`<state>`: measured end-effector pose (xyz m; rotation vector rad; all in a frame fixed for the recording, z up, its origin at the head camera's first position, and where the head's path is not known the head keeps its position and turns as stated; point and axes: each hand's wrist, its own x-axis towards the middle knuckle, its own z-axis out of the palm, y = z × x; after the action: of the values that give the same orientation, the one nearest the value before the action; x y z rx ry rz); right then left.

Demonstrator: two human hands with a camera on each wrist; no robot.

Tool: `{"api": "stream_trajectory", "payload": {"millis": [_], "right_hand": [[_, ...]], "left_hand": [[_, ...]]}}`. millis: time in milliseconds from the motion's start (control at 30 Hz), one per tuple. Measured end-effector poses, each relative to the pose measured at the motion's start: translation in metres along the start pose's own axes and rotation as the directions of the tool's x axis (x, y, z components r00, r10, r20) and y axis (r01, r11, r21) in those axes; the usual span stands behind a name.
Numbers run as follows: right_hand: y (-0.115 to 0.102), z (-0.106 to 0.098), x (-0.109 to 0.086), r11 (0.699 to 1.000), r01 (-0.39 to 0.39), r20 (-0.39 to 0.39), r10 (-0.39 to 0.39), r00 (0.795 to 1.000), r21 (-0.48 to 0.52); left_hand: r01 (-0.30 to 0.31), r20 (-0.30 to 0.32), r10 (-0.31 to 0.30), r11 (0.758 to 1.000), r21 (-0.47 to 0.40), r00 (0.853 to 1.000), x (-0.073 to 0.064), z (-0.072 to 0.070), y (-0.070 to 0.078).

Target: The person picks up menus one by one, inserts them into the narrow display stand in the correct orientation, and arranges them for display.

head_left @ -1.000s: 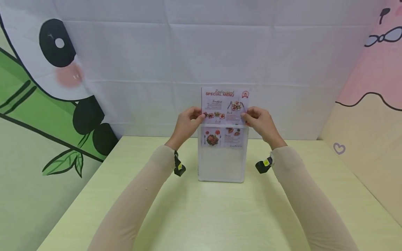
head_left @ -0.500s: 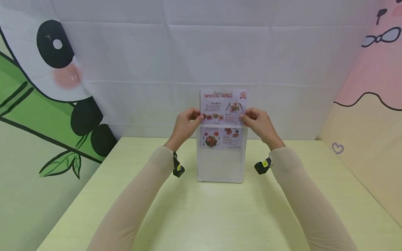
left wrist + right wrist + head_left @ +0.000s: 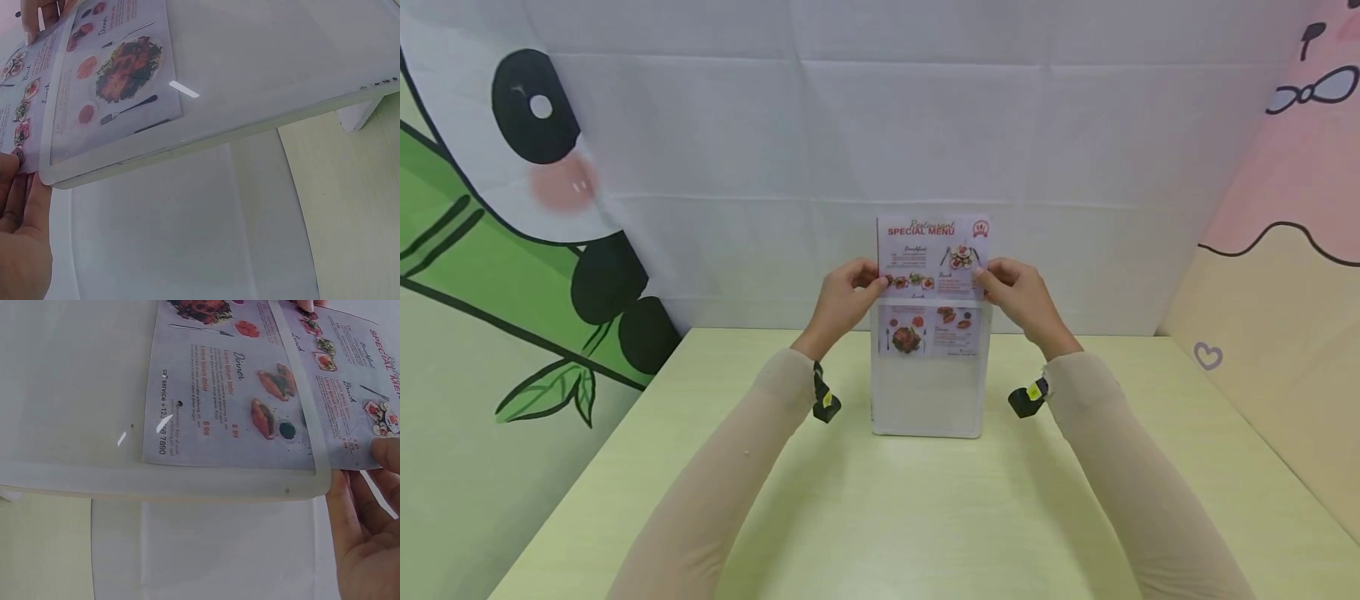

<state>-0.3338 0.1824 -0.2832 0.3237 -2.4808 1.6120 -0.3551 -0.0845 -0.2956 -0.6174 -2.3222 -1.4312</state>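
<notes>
A printed restaurant menu sheet (image 3: 917, 250) stands upright, its lower part inside a white-rimmed clear display frame (image 3: 927, 396) and its upper part above the frame's top edge. My left hand (image 3: 845, 297) pinches the sheet's left edge between thumb and fingers, just over the frame's upper corner. On the opposite edge my right hand (image 3: 1022, 300) pinches the sheet the same way. In the left wrist view the sheet's bottom edge shows through the clear front, well above the frame's base. The right wrist view shows the thumb on the printed face and the fingers behind.
The frame stands on a pale wooden table (image 3: 917, 517). A white cloth (image 3: 737, 167) hangs behind it, with painted cartoon walls at both sides. In the left wrist view a small white foot (image 3: 361, 115) supports the frame from behind.
The menu sheet has slid slightly lower into the frame, with both hands still pinching its side edges. The head view has shifted a little.
</notes>
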Motion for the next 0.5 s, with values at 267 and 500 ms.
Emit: {"api": "stream_trajectory", "payload": {"millis": [267,500], "right_hand": [[-0.0005,0.0018,-0.0003,1.000,0.015,-0.010,-0.015,1.000,0.017],[-0.0023,0.0016,-0.0022,1.000,0.019,-0.007,-0.019,1.000,-0.006]], "left_hand": [[0.000,0.007,0.000,1.000,-0.019,1.000,-0.0008,-0.0008,0.0008],[-0.013,0.008,0.013,1.000,0.008,1.000,-0.0009,-0.0015,0.0011]]}}
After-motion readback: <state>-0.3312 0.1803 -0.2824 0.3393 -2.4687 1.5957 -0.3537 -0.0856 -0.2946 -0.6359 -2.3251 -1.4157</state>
